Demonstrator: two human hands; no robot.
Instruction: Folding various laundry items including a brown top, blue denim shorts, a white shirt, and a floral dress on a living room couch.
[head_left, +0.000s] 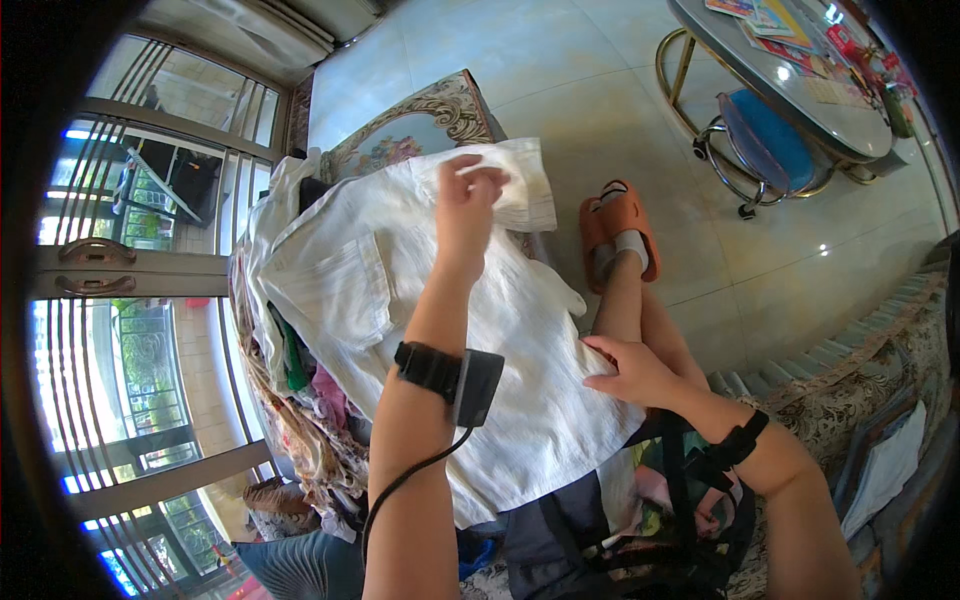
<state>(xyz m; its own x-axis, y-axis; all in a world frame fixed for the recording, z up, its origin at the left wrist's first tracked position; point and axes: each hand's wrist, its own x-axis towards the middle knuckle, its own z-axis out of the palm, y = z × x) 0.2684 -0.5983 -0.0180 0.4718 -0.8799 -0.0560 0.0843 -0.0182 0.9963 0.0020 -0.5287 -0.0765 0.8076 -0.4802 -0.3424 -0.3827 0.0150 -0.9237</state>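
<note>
A white shirt (517, 330) with a chest pocket (349, 292) lies spread out in front of me. Over its sleeve (525, 180) at the far end is my left hand (471, 210), fingers bent and apart; whether it touches the cloth is unclear. My right hand (637, 369) pinches the shirt's near right edge between thumb and fingers. Beneath and to the left of the shirt lies a heap of other clothes (307, 442), with patterned, green and pink cloth showing. A black band with a box-shaped device (478, 388) and a cable is on my left forearm.
Beyond the shirt, a patterned upholstered seat (420, 124) shows its corner. Orange slippers (637, 232) are on my crossed feet at the right. A blue chair (772, 142) stands by an oval table (847, 127) farther off. Glazed doors (142, 262) line the left side; a blue cushion (300, 566) lies bottom left.
</note>
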